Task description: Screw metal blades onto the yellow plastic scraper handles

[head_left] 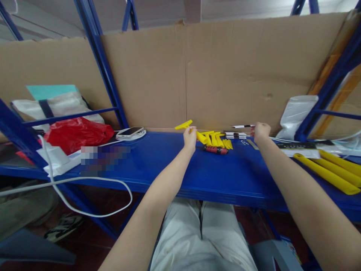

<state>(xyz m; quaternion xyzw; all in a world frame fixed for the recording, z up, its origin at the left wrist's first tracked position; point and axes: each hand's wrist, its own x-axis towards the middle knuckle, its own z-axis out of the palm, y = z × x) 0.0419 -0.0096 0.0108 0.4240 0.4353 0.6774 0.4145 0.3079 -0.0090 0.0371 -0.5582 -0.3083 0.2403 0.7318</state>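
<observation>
My left hand [190, 138] is closed around a yellow plastic piece [183, 125], whose flat bar sticks out beyond the fingers. To its right lie several similar yellow pieces [216, 139] in a row. My right hand [261, 131] is closed on a thin white-and-black strip [239, 126], which points left above the shelf. Under it is a small stack of white-and-black strips [236, 135]. A red-and-black screwdriver [216, 150] rests in front of the yellow pieces. Small metal bits [244, 142], too tiny to name, lie near my right hand.
Long yellow tubes [327, 173] lie at the right on the blue shelf [169, 162]. A clear plastic bag [297, 113] leans by the right post. At left are a phone [132, 131] on a coiled white cable, a red bag [79, 133] and a cable looping over the edge.
</observation>
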